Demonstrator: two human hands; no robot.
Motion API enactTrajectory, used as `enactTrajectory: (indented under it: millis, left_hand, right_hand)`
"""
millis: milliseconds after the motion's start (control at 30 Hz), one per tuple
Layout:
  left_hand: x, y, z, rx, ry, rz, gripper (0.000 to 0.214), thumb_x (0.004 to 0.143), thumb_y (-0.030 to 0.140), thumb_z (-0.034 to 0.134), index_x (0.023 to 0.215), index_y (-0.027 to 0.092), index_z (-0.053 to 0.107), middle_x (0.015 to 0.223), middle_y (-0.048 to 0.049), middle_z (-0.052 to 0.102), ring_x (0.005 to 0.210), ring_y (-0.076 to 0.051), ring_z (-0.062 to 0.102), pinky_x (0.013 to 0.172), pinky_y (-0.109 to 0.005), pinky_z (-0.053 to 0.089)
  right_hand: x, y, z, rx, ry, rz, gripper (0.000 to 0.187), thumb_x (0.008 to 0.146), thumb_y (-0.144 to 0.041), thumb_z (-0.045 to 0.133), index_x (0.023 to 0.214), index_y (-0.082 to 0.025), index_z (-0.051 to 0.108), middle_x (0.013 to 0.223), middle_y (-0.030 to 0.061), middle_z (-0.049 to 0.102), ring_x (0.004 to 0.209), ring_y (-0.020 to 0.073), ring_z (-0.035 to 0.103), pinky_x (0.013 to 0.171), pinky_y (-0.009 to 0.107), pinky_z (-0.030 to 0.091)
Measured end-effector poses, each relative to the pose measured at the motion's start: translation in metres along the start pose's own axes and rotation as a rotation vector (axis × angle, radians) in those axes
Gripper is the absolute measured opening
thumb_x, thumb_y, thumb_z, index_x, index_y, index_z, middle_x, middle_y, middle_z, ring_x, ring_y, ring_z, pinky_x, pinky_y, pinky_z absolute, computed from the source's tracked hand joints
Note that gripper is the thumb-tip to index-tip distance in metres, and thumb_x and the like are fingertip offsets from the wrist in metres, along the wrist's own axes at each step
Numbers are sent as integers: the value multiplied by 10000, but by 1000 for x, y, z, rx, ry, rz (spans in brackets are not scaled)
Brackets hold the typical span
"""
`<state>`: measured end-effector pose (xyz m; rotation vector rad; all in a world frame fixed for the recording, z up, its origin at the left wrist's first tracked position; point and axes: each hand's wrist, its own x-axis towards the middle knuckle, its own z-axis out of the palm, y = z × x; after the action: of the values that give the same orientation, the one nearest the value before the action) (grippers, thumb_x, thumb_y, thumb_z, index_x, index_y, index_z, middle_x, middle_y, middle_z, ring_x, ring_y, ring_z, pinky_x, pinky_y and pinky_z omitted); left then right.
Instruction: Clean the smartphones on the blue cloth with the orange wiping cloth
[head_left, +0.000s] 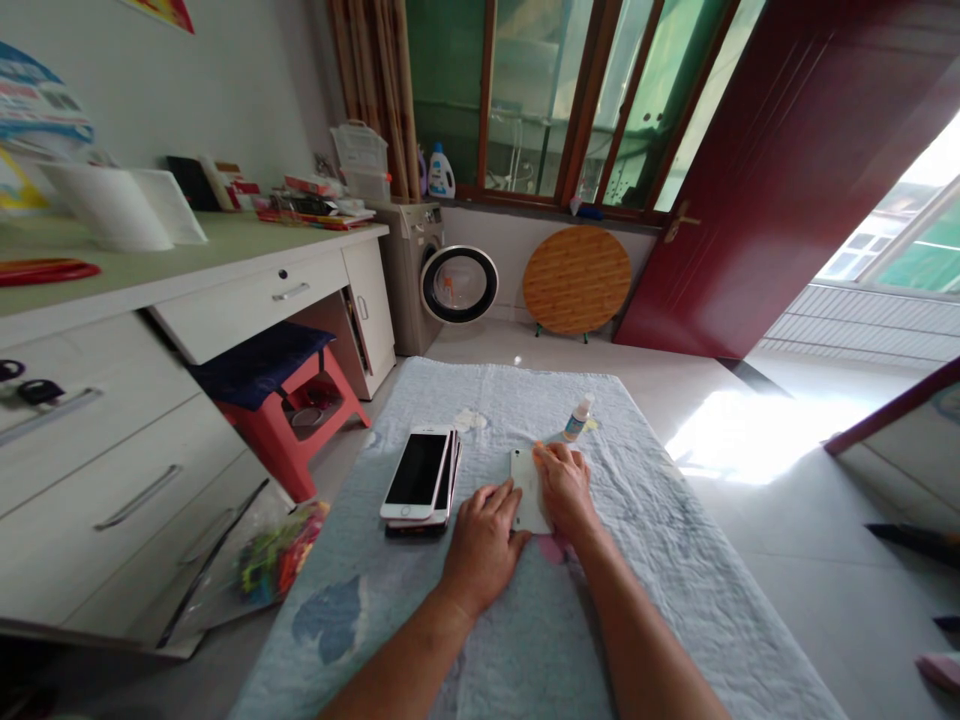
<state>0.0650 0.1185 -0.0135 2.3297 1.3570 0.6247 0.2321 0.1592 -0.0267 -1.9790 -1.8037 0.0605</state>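
A white smartphone (529, 508) lies on the cloth-covered table, its back with the camera facing up. My left hand (484, 540) grips it along the left edge, with the thumb at the bottom end. My right hand (566, 490) is closed on a small orange cloth (538, 455), pressed against the phone's upper right side; most of the cloth is hidden under the fingers. Just beyond that hand stands a small spray bottle (577, 420) with a clear cap. To the left of my left hand is a stack of several phones (417, 475), the top one white with a dark screen.
A pale blue patterned cloth (322, 540) covers the table. On the left are a red stool (300, 425) and a white desk (255, 300). Beyond stand a washing machine with its round door (459, 285) open and a folded round wooden table (577, 278).
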Motion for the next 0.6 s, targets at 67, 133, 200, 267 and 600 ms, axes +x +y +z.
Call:
enactTrajectory:
  millis: [67,133,200,267,600]
  left_hand:
    - [0,0,0,1,0,1,482,855,270,645,1320,188,545,1386,-60,546,1248,-253,457,1053,-399,375]
    - [0,-1,0,1,0,4,486,853,271,648,1321,190,543,1387,-61,546,1250,-252,454,1054,-403,374]
    - [0,-1,1,0,-1,6,486,854,275,645,1322,197,541,1387,-61,545,1250,-251,453,1053,-406,374]
    - [0,-2,1,-4,-1,8,478,860,279,635,1323,208,540,1387,-60,544,1250,-250,452,1052,-409,373]
    - [-1,-1,0,12,-15,21,477,892,310,584,1352,227,494,1393,-58,524,1241,-261,448,1045,-424,370]
  right_hand:
    - [1,4,2,28,22,13,311,971,-275,410,1116,-262,685,1060,55,622,902,202,461,819,314,323]
    - [2,8,4,49,35,16,316,972,-266,404,1086,-248,698,1017,58,623,873,196,466,810,307,331]
    - [2,9,3,55,35,10,315,968,-248,409,1060,-234,709,999,64,625,865,195,473,808,305,339]
    - [2,7,1,59,26,-14,306,958,-222,422,1048,-226,715,1015,67,629,871,193,481,816,304,345]
    - [-5,-22,-7,130,-128,-234,277,958,-249,445,1068,-281,697,1174,33,631,1029,215,470,897,337,316]
